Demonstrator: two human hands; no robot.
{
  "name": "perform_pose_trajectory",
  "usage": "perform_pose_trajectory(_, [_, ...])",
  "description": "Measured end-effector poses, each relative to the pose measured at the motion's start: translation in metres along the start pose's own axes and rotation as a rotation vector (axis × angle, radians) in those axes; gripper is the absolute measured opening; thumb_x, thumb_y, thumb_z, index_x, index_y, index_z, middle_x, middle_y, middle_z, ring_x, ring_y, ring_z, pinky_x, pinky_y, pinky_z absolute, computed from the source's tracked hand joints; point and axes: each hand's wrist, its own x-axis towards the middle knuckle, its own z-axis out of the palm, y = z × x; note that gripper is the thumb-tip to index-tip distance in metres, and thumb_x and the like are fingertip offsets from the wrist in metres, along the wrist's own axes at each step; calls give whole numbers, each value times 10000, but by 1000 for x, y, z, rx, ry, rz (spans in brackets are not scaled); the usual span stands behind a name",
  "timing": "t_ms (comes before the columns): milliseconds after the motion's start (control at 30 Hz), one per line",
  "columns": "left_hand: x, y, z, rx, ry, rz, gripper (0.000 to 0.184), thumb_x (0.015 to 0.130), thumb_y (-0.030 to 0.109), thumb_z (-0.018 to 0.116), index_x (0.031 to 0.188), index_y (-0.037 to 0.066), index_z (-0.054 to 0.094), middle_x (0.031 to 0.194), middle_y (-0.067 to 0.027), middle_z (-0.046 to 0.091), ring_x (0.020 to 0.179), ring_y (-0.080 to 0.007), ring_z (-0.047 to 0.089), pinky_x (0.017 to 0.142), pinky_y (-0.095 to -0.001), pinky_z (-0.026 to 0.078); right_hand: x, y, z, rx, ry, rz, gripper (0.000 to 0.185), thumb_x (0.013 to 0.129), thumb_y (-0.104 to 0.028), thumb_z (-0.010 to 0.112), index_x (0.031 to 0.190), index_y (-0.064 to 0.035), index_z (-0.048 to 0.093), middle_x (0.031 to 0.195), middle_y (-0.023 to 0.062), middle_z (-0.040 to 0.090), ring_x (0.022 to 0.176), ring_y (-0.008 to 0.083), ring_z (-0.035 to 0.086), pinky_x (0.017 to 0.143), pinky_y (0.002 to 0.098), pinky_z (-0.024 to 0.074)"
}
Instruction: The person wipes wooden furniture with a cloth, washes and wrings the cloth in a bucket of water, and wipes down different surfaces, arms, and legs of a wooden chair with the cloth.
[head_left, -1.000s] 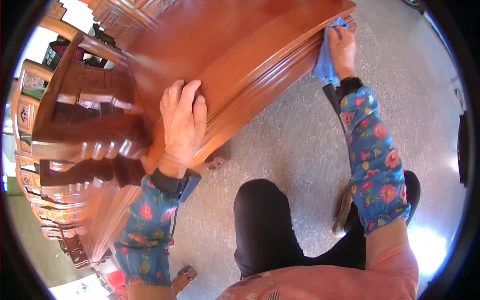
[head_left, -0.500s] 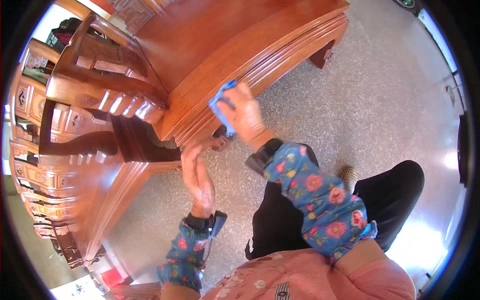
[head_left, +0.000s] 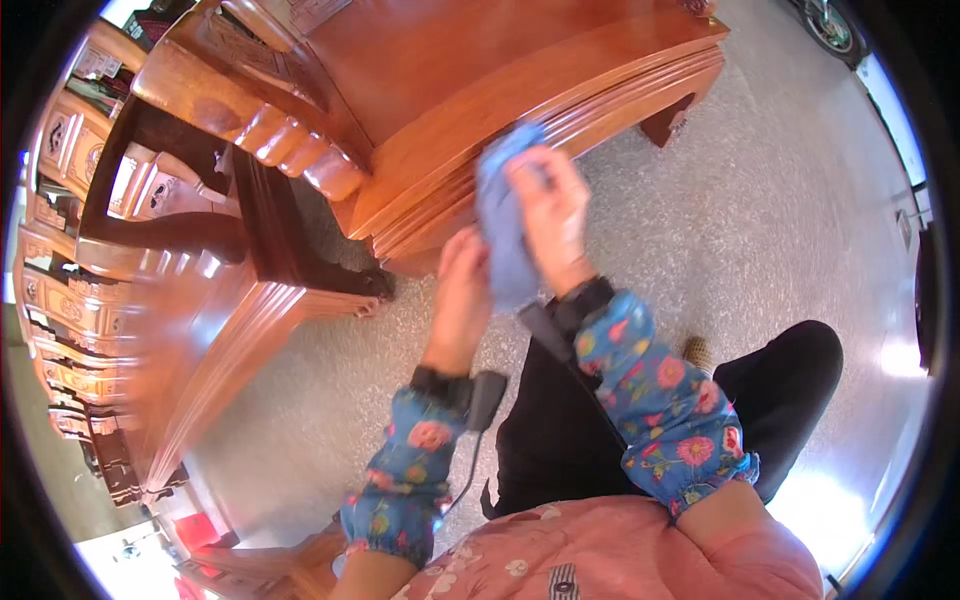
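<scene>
At right hand (head_left: 552, 215), blue cloth (head_left: 508, 245), elongated, blurred

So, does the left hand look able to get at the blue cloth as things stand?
Probably yes: the left hand is close beside the blue cloth, with nothing visible between them. The right hand holds the cloth; blur hides whether the left touches it.

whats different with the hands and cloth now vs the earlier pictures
The right hand brought the blue cloth leftward from the right end of the wooden seat, toward the left hand, which has come off the seat to beside the cloth; blur hides whether it grips. The right hand still holds the cloth.
</scene>
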Motion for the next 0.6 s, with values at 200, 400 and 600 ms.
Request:
perform_pose_trajectory(200, [17, 10, 26, 210, 91, 75, 276, 943, 179, 572, 1194, 62, 572, 1058, -27, 649, 907, -137, 624, 805, -313, 522, 11, 29, 27, 57, 141, 75, 85, 849, -56, 675, 876, -34, 597, 813, -22, 563, 770, 79, 485, 684, 245, 449])
perform_pose_trajectory(400, [-30, 18, -10, 46, 238, 141, 197, 952, 53, 527, 1148, 51, 541, 1093, -47, 620, 960, -127, 599, 847, -282, 498, -33, 12, 52, -8, -148, 84, 122, 800, -19, 706, 807, -24, 585, 751, -3, 536, 738, 74, 495, 643, 262, 453])
perform_pose_trajectory(600, [-5, 1, 12, 96, 56, 118, 185, 923, 35, 552, 1106, 53, 535, 1064, -41, 604, 962, -120, 569, 849, -275, 471, 0, 18, 25, 84, -318, 71, 99, 776, -36, 734, 782, -14, 637, 743, -6, 594, 724, 59, 527, 632, 255, 472])
